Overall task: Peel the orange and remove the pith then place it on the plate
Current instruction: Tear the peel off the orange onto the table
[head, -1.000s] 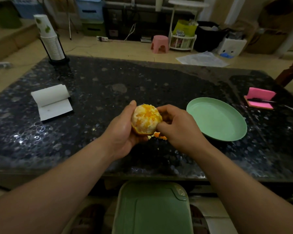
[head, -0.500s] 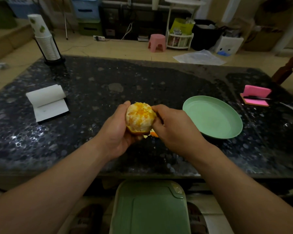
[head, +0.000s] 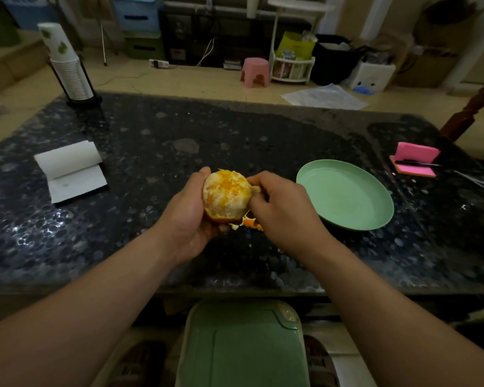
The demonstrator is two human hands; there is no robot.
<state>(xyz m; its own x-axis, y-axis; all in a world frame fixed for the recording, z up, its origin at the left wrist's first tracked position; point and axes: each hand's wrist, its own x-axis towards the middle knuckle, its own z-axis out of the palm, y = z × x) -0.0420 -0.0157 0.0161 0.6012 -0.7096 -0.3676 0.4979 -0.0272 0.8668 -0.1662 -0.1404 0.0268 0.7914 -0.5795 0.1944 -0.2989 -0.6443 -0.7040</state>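
Note:
My left hand grips the orange from its left side and below, above the middle of the dark table. Most of the fruit is bare, with white pith over orange flesh, and a strip of peel still clings to its lower edge. My right hand is at the fruit's right side, its fingertips pinching at the pith or peel there. A loose bit of peel shows below, between my hands. The empty green plate lies on the table just to the right of my right hand.
A paper towel roll lies at the left of the speckled table, and a cup stack stands at the far left corner. A pink notepad with a pen sits at the right. A green lidded bin stands below the table's near edge.
The orange has turned slightly in my left hand, and my right hand's fingers have shifted up along its right side. The plate has not moved.

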